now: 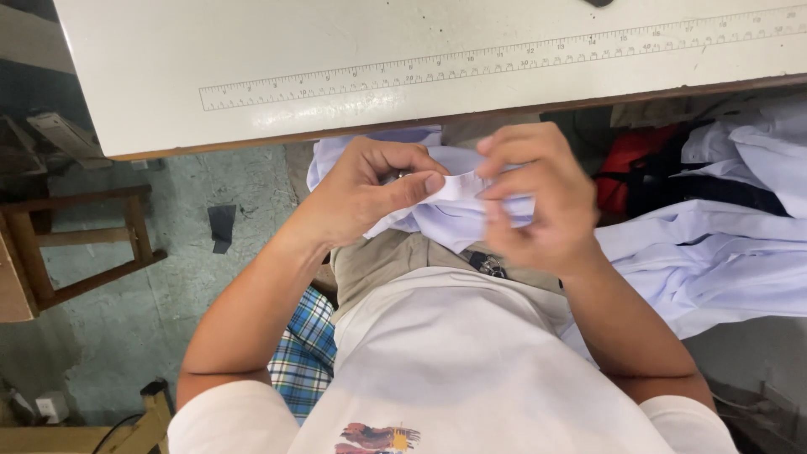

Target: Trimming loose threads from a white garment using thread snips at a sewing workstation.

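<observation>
Here we look down past a pale table, its edge running across the top of the view with a printed ruler set along it. Below the edge, at the right, lies a heap of white cloth, with a red and black bundle just behind it. At the left stands a wooden stool on the grey floor, where a dark scrap lies near it. A blue checked cushion shows under the person's left arm.

In the lap, just under the table edge, we see a pale lilac garment bunched between both hands. The left hand is curled shut, thumb pressed against forefinger, pinching one end of a small white strip that lies on the garment. The right hand is also closed, its fingers folded over the strip's other end and over the cloth beneath. The strip runs straight between the two hands. The right hand is slightly blurred, so we cannot tell exactly which fingers clamp it.
</observation>
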